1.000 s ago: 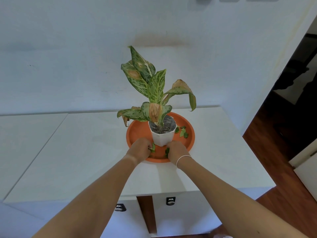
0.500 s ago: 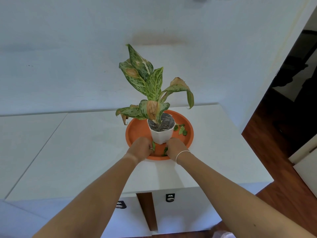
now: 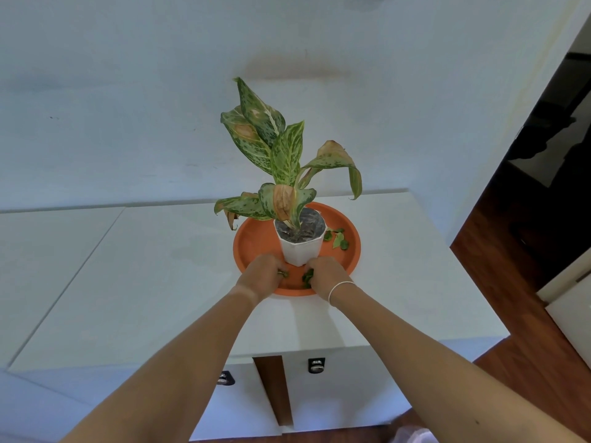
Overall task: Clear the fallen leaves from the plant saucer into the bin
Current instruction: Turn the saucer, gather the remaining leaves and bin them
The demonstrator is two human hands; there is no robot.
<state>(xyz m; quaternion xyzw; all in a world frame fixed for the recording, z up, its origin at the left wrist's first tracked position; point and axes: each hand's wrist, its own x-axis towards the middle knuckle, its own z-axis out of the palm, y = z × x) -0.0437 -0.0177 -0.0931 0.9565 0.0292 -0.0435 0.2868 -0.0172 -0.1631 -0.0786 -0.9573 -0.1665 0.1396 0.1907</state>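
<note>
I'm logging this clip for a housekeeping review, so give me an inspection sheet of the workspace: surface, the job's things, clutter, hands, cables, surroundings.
Surface: white cabinet top, against a white wall.
Job's things: orange saucer with a white pot standing in it; loose leaves lie to the right of the pot; no bin seen.
Clutter: nothing seen.
Hands: left hand and right hand both in the near part of the saucer, each with fingers curled on small green leaves.
Cables: nothing seen.
Surroundings: wooden floor to the right, dark doorway beyond; cabinet handles below the top.
</note>
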